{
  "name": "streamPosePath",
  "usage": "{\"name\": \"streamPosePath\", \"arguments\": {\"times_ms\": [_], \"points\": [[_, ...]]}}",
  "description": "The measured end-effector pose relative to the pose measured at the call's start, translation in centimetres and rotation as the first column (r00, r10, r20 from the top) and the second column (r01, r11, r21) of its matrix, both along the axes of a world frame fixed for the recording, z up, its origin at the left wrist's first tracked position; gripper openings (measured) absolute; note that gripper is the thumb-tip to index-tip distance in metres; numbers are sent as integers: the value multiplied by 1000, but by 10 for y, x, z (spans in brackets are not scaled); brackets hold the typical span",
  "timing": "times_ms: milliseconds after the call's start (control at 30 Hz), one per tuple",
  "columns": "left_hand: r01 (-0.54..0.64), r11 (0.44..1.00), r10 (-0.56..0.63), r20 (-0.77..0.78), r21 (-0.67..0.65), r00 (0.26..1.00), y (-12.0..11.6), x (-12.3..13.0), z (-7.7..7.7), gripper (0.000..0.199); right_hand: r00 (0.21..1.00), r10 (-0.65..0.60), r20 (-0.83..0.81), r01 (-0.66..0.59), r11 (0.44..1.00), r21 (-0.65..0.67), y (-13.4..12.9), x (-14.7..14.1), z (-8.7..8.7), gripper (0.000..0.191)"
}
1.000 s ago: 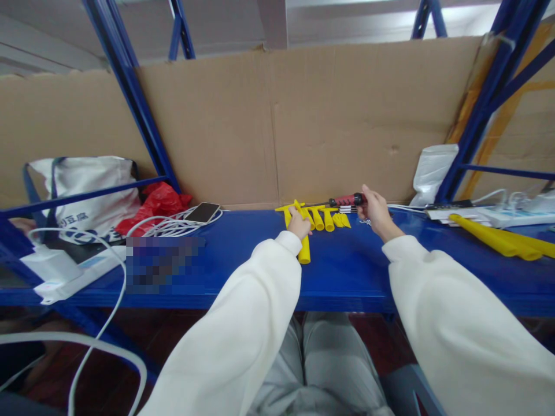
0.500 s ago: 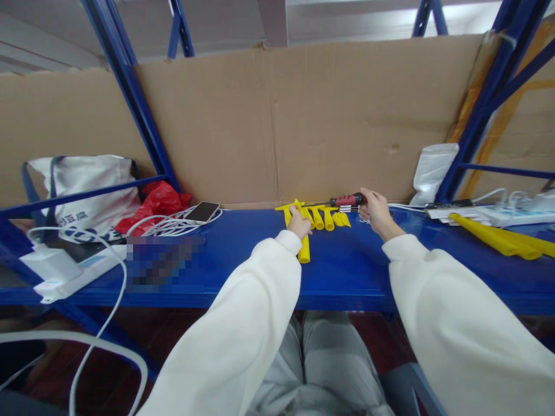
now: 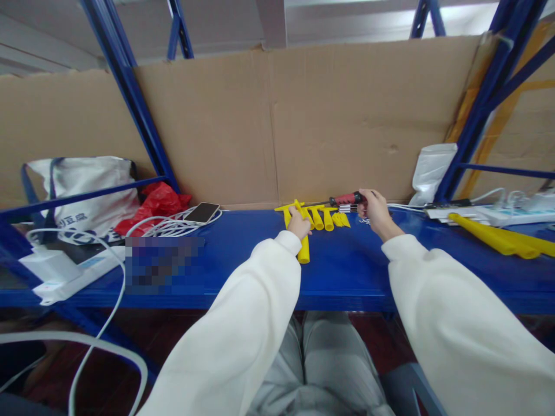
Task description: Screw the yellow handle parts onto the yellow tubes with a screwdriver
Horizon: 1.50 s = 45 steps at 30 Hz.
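My left hand (image 3: 298, 224) is closed around a yellow plastic tube with a crosspiece (image 3: 304, 253), whose lower end points toward me. My right hand (image 3: 375, 212) grips a screwdriver (image 3: 346, 199) by its red and black handle. The shaft runs left, almost level, to the top of the yellow piece; where exactly the tip meets it is too small to tell. Several more yellow tube pieces (image 3: 328, 222) lie in a row just right of my left hand. Beside them are small flat yellow parts (image 3: 341, 219), and small metal bits (image 3: 363, 220) lie under my right hand.
Long yellow tubes (image 3: 489, 234) and a white power strip (image 3: 507, 216) lie on the right of the blue table (image 3: 347, 271). On the left are a phone (image 3: 203, 212), coiled white cable (image 3: 167, 227), a red plastic bag (image 3: 158, 205) and a cloth bag (image 3: 93, 190). Cardboard (image 3: 338, 127) stands behind.
The screwdriver handle and my right hand have tilted and shifted very slightly. My left hand stays on the yellow tube in the same place.
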<state>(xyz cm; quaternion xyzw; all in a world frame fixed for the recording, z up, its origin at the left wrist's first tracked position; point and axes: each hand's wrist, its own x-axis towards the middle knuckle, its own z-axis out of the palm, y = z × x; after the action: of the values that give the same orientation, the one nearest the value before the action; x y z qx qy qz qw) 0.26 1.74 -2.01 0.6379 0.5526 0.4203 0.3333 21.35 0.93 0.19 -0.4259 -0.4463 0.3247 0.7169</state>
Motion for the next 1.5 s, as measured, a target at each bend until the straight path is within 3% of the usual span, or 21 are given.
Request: {"name": "streamPosePath", "arguments": {"times_ms": [200, 400, 600, 800, 1033, 1233, 1500], "points": [[1, 1000, -1, 3, 2, 1000, -1, 0, 1, 51, 999, 49, 15, -49, 999, -1, 1, 1, -2, 51], [-9, 1000, 9, 13, -10, 1000, 1, 0, 0, 51, 1000, 2, -11, -2, 1000, -8, -2, -2, 2, 38], [0, 1000, 0, 9, -14, 1000, -1, 0, 1, 52, 999, 46, -7, -46, 999, -21, 0, 1, -1, 49], [-7, 1000, 7, 14, -11, 1000, -3, 1, 2, 50, 999, 18, -33, -18, 1000, 1, 1, 0, 0, 36], [-4, 1000, 4, 15, -19, 1000, -1, 1, 1, 51, 999, 46, 18, -46, 999, 11, 2, 3, -4, 46], [-11, 1000, 12, 12, -16, 1000, -2, 0, 2, 48, 1000, 6, -15, -6, 1000, 2, -1, -2, 1, 41], [-1, 1000, 1, 0, -15, 1000, -2, 0, 2, 49, 999, 40, -2, -40, 998, -47, -3, -2, 0, 41]]}}
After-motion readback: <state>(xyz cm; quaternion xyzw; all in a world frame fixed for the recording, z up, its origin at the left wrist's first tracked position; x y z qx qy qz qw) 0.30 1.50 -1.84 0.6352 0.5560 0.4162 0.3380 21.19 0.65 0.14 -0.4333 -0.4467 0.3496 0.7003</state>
